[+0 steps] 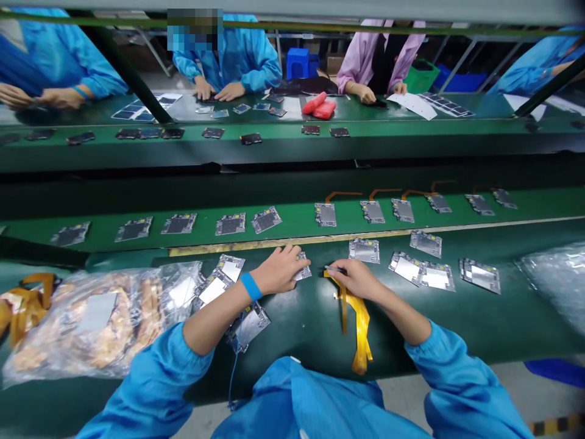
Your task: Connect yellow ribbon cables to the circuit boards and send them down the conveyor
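My left hand (282, 271), with a blue wristband (251, 286), has its fingers closed over a small circuit board (302, 266) on the green bench. The board's right part shows beyond the fingertips; the rest is under the hand. To the right, my right hand (355, 277) is pinched around a thin greyish piece, too small to name. Yellow-amber flex cables (361, 326) lie below and beside these fingers. Several loose boards, among them a silver-faced board (251, 323), lie near my left forearm. Another board (364, 250) lies just beyond my right hand.
A clear plastic bag (105, 323) of copper-coloured flex cables lies at the left. Several boards (437, 275) sit at the right, near bubble wrap (557, 280). Beyond a raised edge, a green belt (287, 228) carries a row of boards. Several co-workers sit across the line.
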Demonstrator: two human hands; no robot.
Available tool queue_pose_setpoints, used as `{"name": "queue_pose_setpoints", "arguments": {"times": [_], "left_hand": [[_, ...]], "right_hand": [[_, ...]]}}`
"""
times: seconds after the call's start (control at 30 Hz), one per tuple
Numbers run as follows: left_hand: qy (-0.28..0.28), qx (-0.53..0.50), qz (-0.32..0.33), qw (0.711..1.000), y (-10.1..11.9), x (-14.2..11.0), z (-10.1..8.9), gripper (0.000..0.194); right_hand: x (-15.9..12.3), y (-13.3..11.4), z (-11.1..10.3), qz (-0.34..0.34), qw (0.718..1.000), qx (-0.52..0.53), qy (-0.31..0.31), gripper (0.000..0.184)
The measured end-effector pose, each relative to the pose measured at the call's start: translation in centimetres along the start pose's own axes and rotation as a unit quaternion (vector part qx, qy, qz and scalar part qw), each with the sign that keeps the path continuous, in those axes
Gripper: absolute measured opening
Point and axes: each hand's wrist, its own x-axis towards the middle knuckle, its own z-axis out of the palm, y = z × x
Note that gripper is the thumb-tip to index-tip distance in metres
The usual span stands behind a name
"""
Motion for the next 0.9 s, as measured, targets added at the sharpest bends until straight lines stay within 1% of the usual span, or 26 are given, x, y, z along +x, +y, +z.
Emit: {"name": "queue_pose_setpoints", "arguments": {"times": [0.13,0.23,0.4,0.6,0.73,0.9], "left_hand": [[-0.014,0.011,0.011,1.000,0.0,0.4,-0.2,0.038],[-0.026,0.009,0.012,1.000,0.1,0.6,-0.4,0.039],[-0.046,0.000,0.009,0.999,0.2,0.8,-0.6,0.040],[-0.021,-0.039,-0.001,0.999,0.0,0.4,-0.1,0.027],[-0.019,-0.051,-0.016,0.998,0.0,0.0,0.2,0.027],[-0.009,-0.050,-0.021,0.999,0.0,-0.2,0.5,0.025]], "right_hand": [[1.8,0.1,0.8,0.012,0.999,0.026,0.016,0.020],[2.7,0.4,1.3,0.019,0.999,0.023,0.028,0.017],[3.5,0.4,1.5,0.028,0.999,-0.002,0.039,0.020],[4.0,-1.0,1.5,0.050,0.997,-0.050,0.043,0.017],[4.2,-1.7,1.4,0.060,0.995,-0.069,0.039,0.017],[4.5,-1.5,1.6,0.054,0.995,-0.077,0.034,0.018]]}}
